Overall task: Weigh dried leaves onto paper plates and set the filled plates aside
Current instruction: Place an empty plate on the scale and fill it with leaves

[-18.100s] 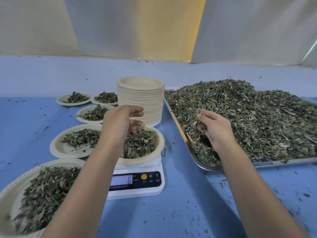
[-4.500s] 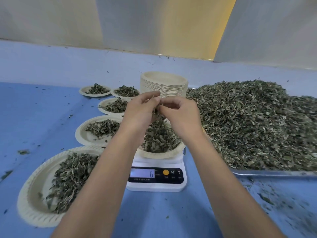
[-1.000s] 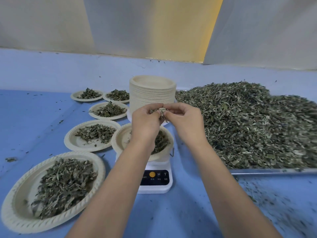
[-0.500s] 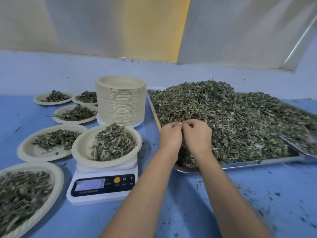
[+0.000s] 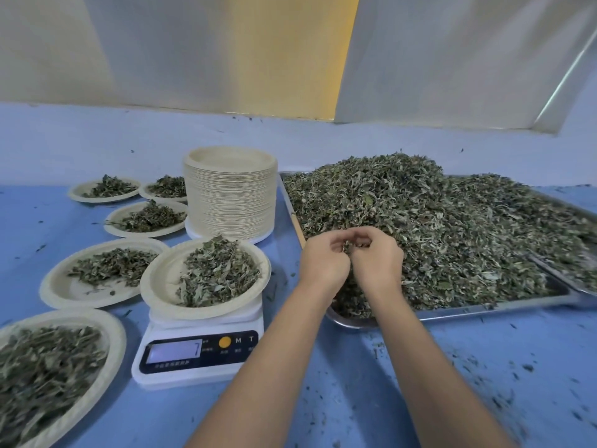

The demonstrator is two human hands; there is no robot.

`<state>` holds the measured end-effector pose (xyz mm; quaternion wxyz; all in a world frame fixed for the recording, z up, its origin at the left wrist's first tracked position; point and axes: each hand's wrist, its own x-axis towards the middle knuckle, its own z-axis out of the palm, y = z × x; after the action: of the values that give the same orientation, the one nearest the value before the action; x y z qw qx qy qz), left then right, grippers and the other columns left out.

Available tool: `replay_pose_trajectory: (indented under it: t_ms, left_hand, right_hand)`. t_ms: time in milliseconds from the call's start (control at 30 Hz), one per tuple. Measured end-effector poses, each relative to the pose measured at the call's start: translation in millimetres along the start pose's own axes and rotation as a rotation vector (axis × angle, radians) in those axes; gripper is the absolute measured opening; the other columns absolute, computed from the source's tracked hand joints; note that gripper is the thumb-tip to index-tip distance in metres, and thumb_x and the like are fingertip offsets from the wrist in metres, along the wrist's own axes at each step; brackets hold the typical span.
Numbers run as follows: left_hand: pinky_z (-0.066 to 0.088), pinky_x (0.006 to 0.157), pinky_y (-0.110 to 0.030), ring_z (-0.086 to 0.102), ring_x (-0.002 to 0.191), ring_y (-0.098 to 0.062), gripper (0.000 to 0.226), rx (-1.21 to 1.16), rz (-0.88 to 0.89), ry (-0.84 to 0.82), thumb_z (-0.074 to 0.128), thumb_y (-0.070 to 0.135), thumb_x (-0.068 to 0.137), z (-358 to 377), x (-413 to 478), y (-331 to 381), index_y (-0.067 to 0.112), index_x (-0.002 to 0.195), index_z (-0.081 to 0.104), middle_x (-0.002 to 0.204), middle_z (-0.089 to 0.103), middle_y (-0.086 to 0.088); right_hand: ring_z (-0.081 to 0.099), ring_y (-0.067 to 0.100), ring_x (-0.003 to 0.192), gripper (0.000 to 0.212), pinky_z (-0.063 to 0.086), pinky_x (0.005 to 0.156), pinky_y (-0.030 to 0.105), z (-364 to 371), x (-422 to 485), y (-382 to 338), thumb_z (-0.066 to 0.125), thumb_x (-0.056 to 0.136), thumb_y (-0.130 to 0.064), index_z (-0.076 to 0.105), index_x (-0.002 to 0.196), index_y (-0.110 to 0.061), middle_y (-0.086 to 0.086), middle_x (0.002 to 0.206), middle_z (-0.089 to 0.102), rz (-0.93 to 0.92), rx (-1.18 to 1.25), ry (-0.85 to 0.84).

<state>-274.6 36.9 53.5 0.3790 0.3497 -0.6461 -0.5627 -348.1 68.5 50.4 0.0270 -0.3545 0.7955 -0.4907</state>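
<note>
Head view: both hands meet over the near left corner of the metal tray (image 5: pixel 452 312). The left hand (image 5: pixel 324 260) and right hand (image 5: pixel 376 258) each have their grip pinched on a tuft of dried leaves (image 5: pixel 351 245) above the heap (image 5: pixel 452 221). A filled paper plate (image 5: pixel 161 282) sits on the scale (image 5: pixel 197 350), which reads 7, toward the near edge of the worktop (image 5: pixel 339 399). Five more filled plates (image 5: pixel 64 292) lie along the left side by the plate stack (image 5: pixel 231 202).

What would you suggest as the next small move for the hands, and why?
Probably drop the pinch of leaves onto the heap in the tray: the left hand and right hand hold it together above the heap, clear of the plate on the scale, which reads 7. That would free them to set that plate aside.
</note>
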Motion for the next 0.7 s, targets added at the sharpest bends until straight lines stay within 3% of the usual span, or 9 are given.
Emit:
replay_pose_trajectory:
  t_ms: [100, 167, 267, 333, 500, 600, 700]
  left_hand:
    - [0.049, 0.093, -0.027, 0.062, 0.105, -0.013, 0.036, -0.030, 0.021, 0.000, 0.047, -0.007, 0.088, -3.0, -2.7, 5.5, 0.014, 0.106, 0.070, 0.105, 0.069, 0.000]
    - [0.048, 0.083, -0.019, 0.062, 0.097, -0.010, 0.031, -0.014, 0.046, 0.040, 0.049, 0.000, 0.090, -11.0, -3.5, 10.2, 0.023, 0.092, 0.069, 0.091, 0.068, 0.009]
    - [0.050, 0.092, -0.030, 0.063, 0.100, -0.015, 0.026, -0.036, 0.056, 0.093, 0.049, 0.003, 0.091, -30.8, -2.8, 18.2, 0.022, 0.098, 0.065, 0.101, 0.068, 0.002]
    - [0.051, 0.091, -0.032, 0.065, 0.098, -0.018, 0.025, -0.092, 0.039, 0.112, 0.048, 0.003, 0.092, -49.5, -5.7, 25.5, 0.017, 0.104, 0.064, 0.107, 0.068, -0.004]
    - [0.052, 0.078, -0.024, 0.066, 0.088, -0.014, 0.026, -0.142, 0.059, 0.183, 0.043, 0.000, 0.092, -106.6, -20.2, 37.1, 0.016, 0.091, 0.064, 0.091, 0.066, 0.000]
    - [0.055, 0.076, -0.021, 0.068, 0.088, -0.011, 0.030, -0.233, 0.107, 0.337, 0.039, -0.001, 0.093, -142.8, -28.9, 37.1, 0.013, 0.091, 0.066, 0.096, 0.069, -0.001]
    - [0.053, 0.079, -0.023, 0.068, 0.092, -0.010, 0.035, -0.246, 0.181, 0.596, 0.039, 0.001, 0.093, -176.0, -35.5, 30.2, 0.020, 0.085, 0.067, 0.096, 0.071, 0.001]
  right_hand:
    - [0.061, 0.018, 0.096, 0.026, 0.043, 0.071, 0.025, -1.1, -1.3, -4.1, 0.051, 0.091, -0.015, 0.066, 0.113, -0.016, 0.000, 0.103, 0.069, 0.031, 0.024, -0.009]
    - [0.060, 0.016, 0.099, 0.027, 0.041, 0.079, 0.022, 0.6, -2.4, -9.0, 0.054, 0.090, -0.013, 0.066, 0.114, -0.013, 0.002, 0.107, 0.069, -0.011, 0.086, -0.021]
    - [0.058, 0.009, 0.095, 0.024, 0.035, 0.076, 0.012, 7.2, -9.7, -24.2, 0.058, 0.088, -0.008, 0.067, 0.110, -0.013, -0.001, 0.105, 0.069, -0.123, 0.155, -0.004]
    - [0.060, 0.008, 0.090, 0.024, 0.037, 0.075, 0.012, 15.5, -15.3, -35.9, 0.060, 0.086, -0.005, 0.068, 0.106, -0.015, -0.003, 0.102, 0.069, -0.160, 0.212, -0.008]
    - [0.059, 0.003, 0.086, 0.030, 0.044, 0.077, 0.014, 41.1, -29.8, -70.5, 0.057, 0.085, -0.006, 0.066, 0.112, -0.016, -0.006, 0.104, 0.066, -0.137, 0.354, -0.152]
    - [0.057, 0.008, 0.099, 0.027, 0.044, 0.087, 0.024, 58.0, -40.5, -84.3, 0.053, 0.091, -0.013, 0.066, 0.114, -0.014, -0.005, 0.109, 0.064, -0.107, 0.408, -0.199]
    - [0.054, 0.001, 0.089, 0.022, 0.041, 0.077, 0.018, 72.9, -47.6, -83.3, 0.047, 0.096, -0.021, 0.067, 0.105, -0.019, -0.015, 0.098, 0.060, -0.064, 0.445, -0.230]
